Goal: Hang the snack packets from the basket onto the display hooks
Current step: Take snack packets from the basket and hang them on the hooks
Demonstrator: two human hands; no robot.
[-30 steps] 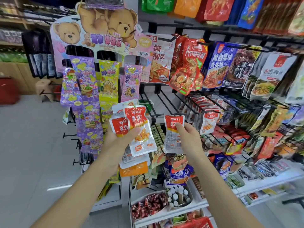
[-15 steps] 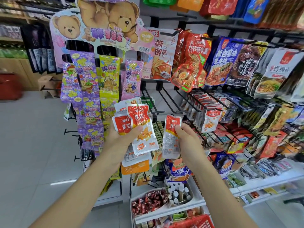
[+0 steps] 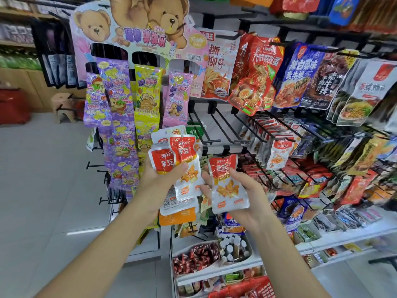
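My left hand (image 3: 160, 179) grips a fanned stack of several red-and-white snack packets (image 3: 182, 160), thumb across their fronts. Beside it, my right hand (image 3: 245, 190) holds a single matching packet (image 3: 226, 186) face up, cradled in the palm with the thumb on its right edge. Both hands sit in front of the display rack, just below bare black hooks (image 3: 217, 123). More packets of the same kind hang on a hook (image 3: 279, 151) to the right. A corner of the red basket (image 3: 253, 288) shows at the bottom edge.
A bear-themed candy stand (image 3: 133, 87) with purple, yellow and pink strips stands at left. Large snack bags (image 3: 255, 76) hang along the top row. Packed hooks fill the right side, and a white shelf (image 3: 217, 269) holds tubs of small goods. Tiled floor lies to the left.
My right hand has turned the single packet from edge-on to face up and lowered it slightly toward me. The left hand keeps its stack in place. The view has shifted a little.
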